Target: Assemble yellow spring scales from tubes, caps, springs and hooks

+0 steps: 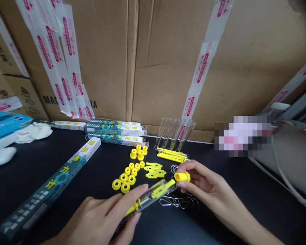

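My left hand (104,217) is closed round a clear tube (153,195) with yellow parts and a metal spring inside. A yellow threaded end sticks out of the tube's upper right end. Between the thumb and fingers of my right hand (204,183) is a yellow cap (182,176), its opening towards the threaded end and a small gap between them. Just behind lie flat yellow plates (155,174), and to their left several yellow rings (123,178). Wire hooks (169,201) lie below the cap, partly behind my right hand.
Yellow flanged caps (133,153), yellow rods (171,156) and clear tubes (170,132) stand or lie farther back. Printed boxes (112,127) are stacked by the cardboard wall (163,68); a long box (53,183) lies left. A grey bag (293,156) is at right.
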The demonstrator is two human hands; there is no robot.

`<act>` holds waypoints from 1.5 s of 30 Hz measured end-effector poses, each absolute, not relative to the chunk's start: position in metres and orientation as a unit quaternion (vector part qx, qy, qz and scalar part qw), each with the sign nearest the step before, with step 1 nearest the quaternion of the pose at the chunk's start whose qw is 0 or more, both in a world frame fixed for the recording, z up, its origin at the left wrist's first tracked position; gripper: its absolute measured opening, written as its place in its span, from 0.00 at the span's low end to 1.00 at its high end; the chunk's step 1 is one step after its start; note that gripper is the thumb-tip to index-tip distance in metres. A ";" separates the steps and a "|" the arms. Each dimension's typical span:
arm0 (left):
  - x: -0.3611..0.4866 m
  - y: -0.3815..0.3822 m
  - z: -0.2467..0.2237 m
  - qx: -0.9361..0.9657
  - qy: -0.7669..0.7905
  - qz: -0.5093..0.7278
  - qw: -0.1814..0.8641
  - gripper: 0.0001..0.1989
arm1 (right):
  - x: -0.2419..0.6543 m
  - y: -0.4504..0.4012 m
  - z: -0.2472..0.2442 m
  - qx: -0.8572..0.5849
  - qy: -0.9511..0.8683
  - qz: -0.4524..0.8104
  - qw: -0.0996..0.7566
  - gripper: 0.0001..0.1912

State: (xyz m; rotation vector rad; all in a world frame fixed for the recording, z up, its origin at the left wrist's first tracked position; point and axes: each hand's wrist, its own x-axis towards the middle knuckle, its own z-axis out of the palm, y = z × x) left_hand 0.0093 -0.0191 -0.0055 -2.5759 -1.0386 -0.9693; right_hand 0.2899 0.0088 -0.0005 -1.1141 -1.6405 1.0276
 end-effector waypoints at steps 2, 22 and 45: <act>0.011 -0.019 -0.005 -0.868 -0.347 -0.336 0.120 0.18 | 0.287 0.007 0.005 -0.444 -0.644 0.427 0.453 0.09; 0.011 -0.023 -0.006 -0.880 -0.343 -0.303 0.130 0.16 | 0.278 -0.004 0.013 -0.439 -0.675 0.404 0.435 0.09; 0.010 -0.023 -0.013 -0.871 -0.342 -0.331 0.120 0.18 | 0.273 -0.007 0.011 -0.449 -0.564 0.546 0.427 0.17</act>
